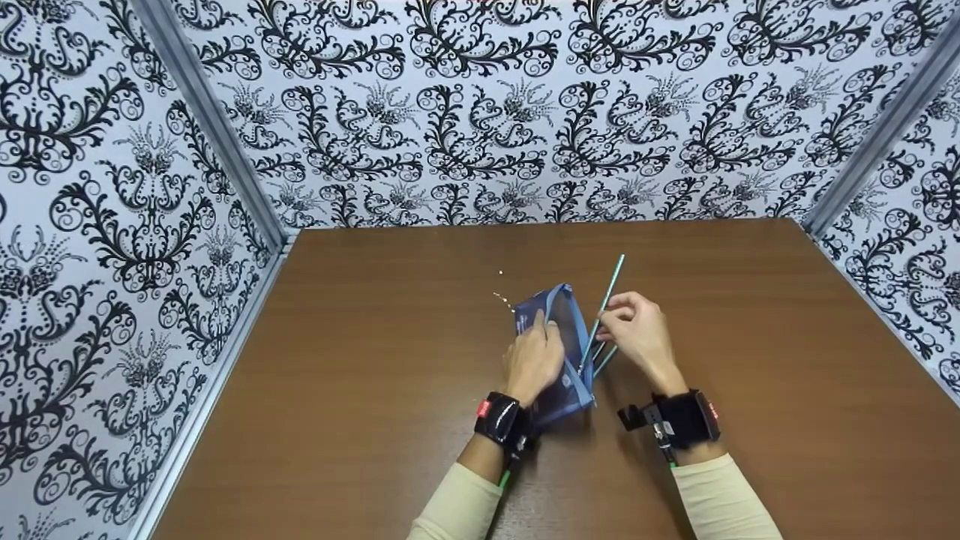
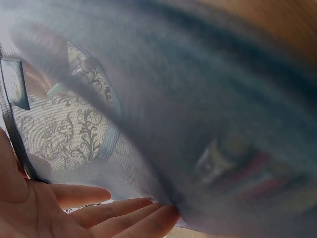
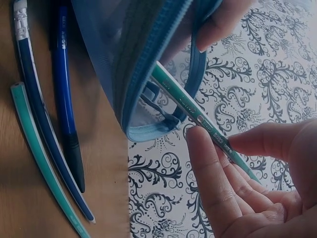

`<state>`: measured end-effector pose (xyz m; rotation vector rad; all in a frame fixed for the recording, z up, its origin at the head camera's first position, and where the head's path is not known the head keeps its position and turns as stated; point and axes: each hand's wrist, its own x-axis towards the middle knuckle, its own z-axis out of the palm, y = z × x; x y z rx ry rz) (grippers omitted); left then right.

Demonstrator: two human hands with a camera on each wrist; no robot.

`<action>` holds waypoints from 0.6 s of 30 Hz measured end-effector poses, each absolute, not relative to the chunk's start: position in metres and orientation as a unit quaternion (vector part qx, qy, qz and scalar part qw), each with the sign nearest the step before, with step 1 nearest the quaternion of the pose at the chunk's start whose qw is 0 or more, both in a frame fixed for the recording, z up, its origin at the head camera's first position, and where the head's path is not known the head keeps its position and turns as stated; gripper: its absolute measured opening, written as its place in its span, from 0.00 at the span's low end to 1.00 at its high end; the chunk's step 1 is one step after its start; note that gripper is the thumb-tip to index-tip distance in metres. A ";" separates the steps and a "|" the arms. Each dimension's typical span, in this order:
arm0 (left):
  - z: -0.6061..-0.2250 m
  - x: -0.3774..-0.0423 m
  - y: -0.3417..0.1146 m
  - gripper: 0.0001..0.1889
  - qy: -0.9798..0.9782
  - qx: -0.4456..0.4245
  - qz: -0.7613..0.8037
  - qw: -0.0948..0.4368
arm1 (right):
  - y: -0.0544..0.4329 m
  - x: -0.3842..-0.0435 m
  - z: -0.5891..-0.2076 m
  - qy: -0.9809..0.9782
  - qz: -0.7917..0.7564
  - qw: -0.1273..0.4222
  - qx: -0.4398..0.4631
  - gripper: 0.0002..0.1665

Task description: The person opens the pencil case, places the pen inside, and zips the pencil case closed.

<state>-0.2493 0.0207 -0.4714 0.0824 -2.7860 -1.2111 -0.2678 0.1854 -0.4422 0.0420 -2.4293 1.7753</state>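
Note:
My left hand holds a translucent blue mesh zipper pouch, its fingers at the opening. The zip is undone and the mouth gapes toward the right. My right hand pinches a green pencil between thumb and fingers, one end inside the pouch mouth. In the left wrist view, the mesh fills most of the picture, with blurred reddish and pale shapes behind it. Beside the pouch in the right wrist view are another green pencil, a dark blue pencil and a blue pen.
A brown wooden table lies under both hands. Patterned black-and-white panels stand behind it and at both sides, joined by metal posts. Small pale specks show just beyond the pouch.

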 end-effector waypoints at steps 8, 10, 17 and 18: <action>-0.472 -0.250 0.021 0.28 -0.917 0.025 -0.396 0.053 | 0.178 -0.259 -0.429 -0.806 0.589 0.054 0.016 0.13; -0.472 -0.251 0.021 0.28 -0.916 0.026 -0.396 0.052 | 0.179 -0.263 -0.435 -0.806 0.589 0.053 0.018 0.13; -0.470 -0.249 0.021 0.29 -0.916 0.025 -0.398 0.043 | 0.177 -0.267 -0.446 -0.812 0.581 0.058 0.019 0.14; -0.470 -0.249 0.021 0.29 -0.916 0.025 -0.398 0.043 | 0.176 -0.267 -0.446 -0.813 0.579 0.058 0.020 0.14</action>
